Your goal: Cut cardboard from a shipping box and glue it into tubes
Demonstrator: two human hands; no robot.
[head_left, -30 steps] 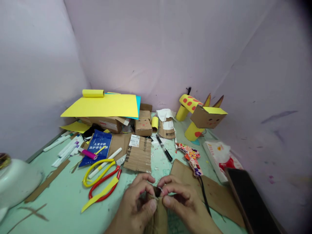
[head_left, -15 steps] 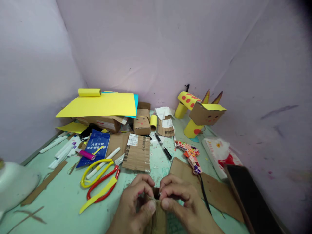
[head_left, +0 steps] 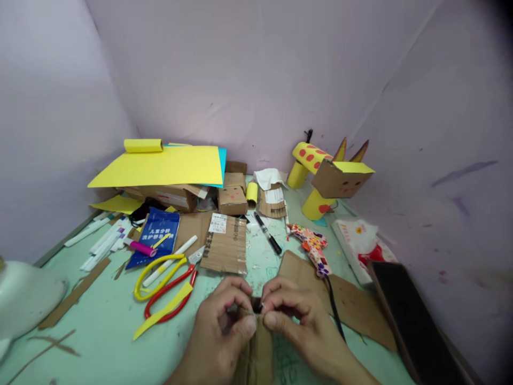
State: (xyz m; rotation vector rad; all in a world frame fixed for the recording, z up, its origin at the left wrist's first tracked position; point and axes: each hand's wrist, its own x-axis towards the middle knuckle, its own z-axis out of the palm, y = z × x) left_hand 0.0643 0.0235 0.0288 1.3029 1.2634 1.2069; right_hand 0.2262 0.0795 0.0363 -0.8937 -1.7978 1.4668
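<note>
Both my hands meet at the bottom middle over a small folded cardboard piece point(head_left: 259, 355), box-like with a dark opening at its far end. My left hand point(head_left: 224, 326) pinches its top edge from the left, thumb on the near side. From the right, my right hand point(head_left: 294, 323) grips the same edge between thumb and fingers. The fingertips nearly touch; part of the cardboard is hidden beneath my palms. Beyond my hands lies a flat labelled cardboard piece point(head_left: 226, 246). Left of it rest scissors point(head_left: 166, 291) with yellow and red handles, a yellow paper strip point(head_left: 162, 313) across them.
A glue gun point(head_left: 315, 246) in floral wrap lies right, its cord running past cardboard point(head_left: 352, 305) and a phone point(head_left: 417, 321). Behind stands a yellow spotted animal model point(head_left: 320, 182). Yellow sheets point(head_left: 160, 167) top a box at back left. Markers point(head_left: 106, 246) lie left; a black pen point(head_left: 268, 233) lies centrally.
My hands keep the same grip on the cardboard piece, with hardly any movement. The view has tilted slightly, so the tabletop things appear a little higher.
</note>
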